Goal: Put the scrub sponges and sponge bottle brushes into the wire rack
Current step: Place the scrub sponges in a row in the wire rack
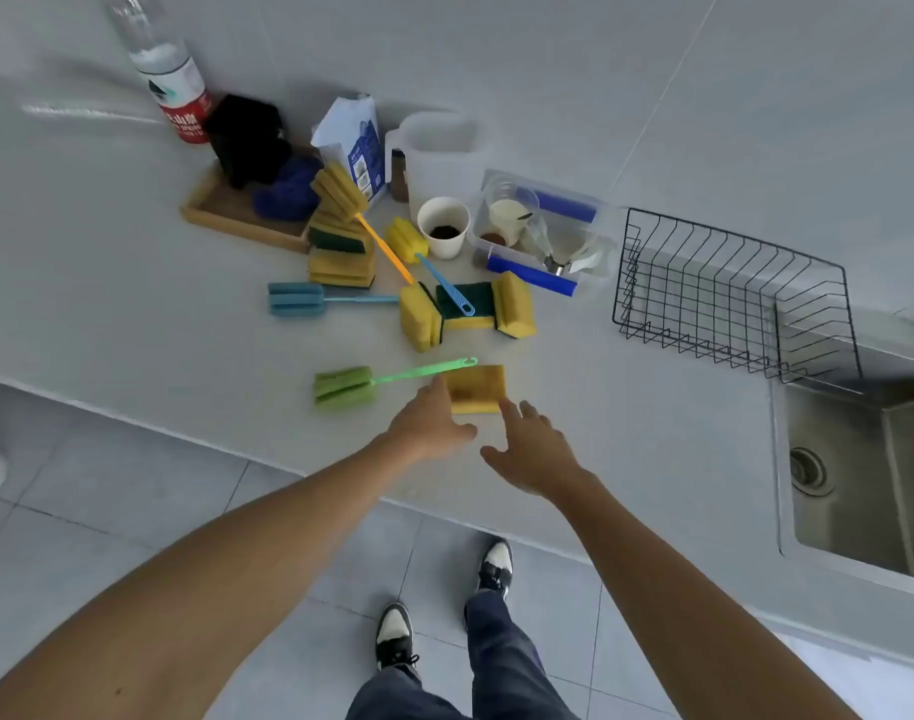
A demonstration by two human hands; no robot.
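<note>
wire rack (730, 298) bare, both hands (434, 423) (532, 454) spread beside yellow sponge (475, 388), gripping nothing

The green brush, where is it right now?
The green brush lies near the counter's front edge, left of the yellow sponge by both hands, its handle tip reaching that sponge.

Both hands (434, 423) (535, 449) flank yellow sponge (476, 388); wire rack (730, 293) right

The plastic bottle (171, 80) at the back of the desk (132, 314) bears a red label band with white lettering; only "SPRING" reads. The print on the white-and-blue pouch (358, 148) is too blurred.
</note>
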